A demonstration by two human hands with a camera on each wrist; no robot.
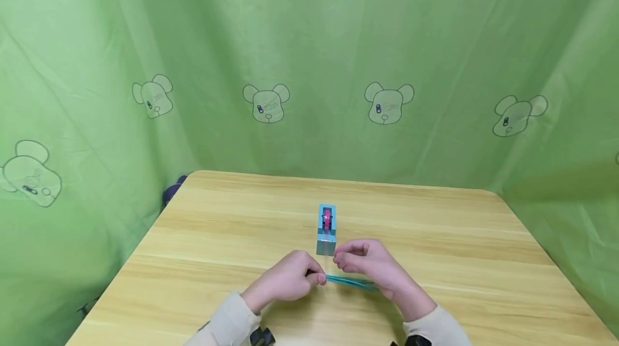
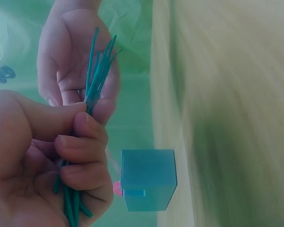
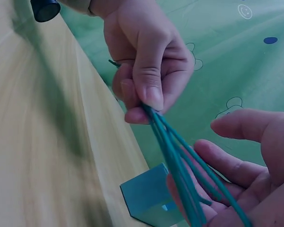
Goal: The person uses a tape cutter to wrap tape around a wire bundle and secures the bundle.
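Note:
My left hand (image 1: 290,277) pinches a bundle of thin teal-green stems (image 1: 352,281) between thumb and forefinger above the table. In the left wrist view, the lower ends of the stems (image 2: 72,203) come out below its curled fingers. A clear wrap of tape shows on the bundle at the fingertips. My right hand (image 1: 373,266) is beside the bundle's free ends, its fingers loosely bent and thumb apart in the right wrist view. Just beyond both hands stands a blue tape dispenser (image 1: 326,244) with a pink core. A faint clear strip runs from it toward the left hand.
The wooden table (image 1: 232,211) extends around the hands. Green curtains (image 1: 329,29) with printed bear heads hang behind it and at both sides. A dark purple object (image 1: 171,191) shows past the table's left edge.

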